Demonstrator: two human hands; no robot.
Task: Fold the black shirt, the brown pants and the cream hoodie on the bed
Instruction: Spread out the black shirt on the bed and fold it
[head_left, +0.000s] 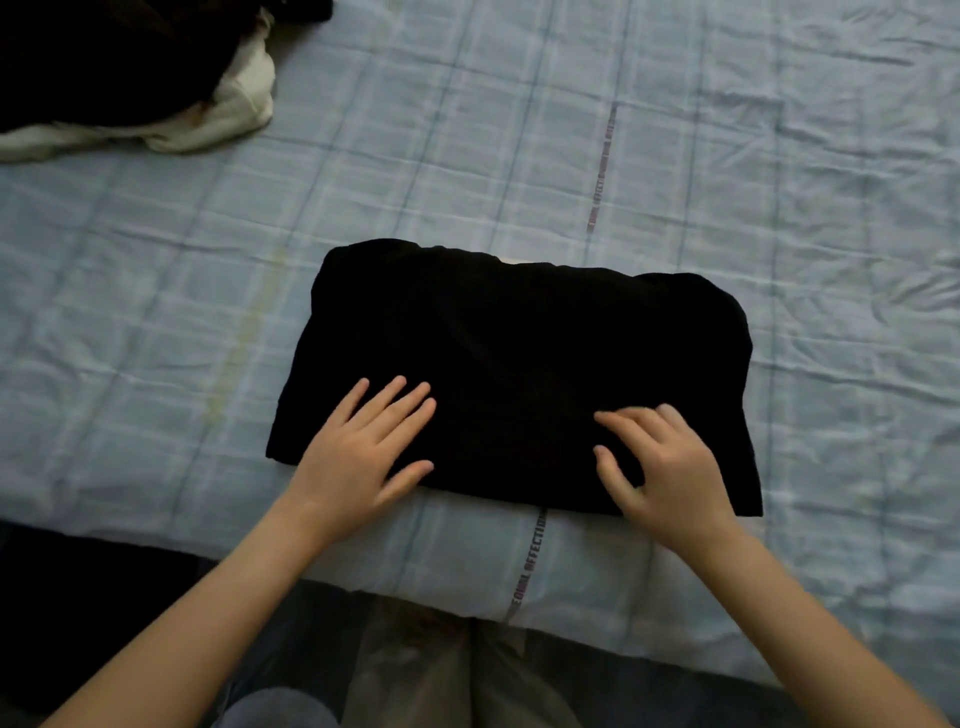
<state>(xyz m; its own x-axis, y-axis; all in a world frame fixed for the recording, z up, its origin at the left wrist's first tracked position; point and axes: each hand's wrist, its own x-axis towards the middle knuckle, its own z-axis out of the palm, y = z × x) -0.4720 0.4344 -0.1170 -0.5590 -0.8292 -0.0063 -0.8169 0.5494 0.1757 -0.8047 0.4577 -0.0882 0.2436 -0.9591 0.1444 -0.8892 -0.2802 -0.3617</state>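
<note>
The black shirt (519, 364) lies folded into a flat rectangle near the front edge of the bed. My left hand (358, 452) rests flat on its near left part, fingers spread. My right hand (660, 467) sits on its near right part with the fingers curled and slightly blurred; it grips nothing that I can see. At the far left corner lies a heap with the cream hoodie (228, 111) partly under a dark garment (104, 57), likely the brown pants, though the colour is too dark to tell.
The bed (779, 182) has a wrinkled light blue checked sheet with a printed stripe down the middle. Its front edge runs just below the shirt. My legs show beneath that edge.
</note>
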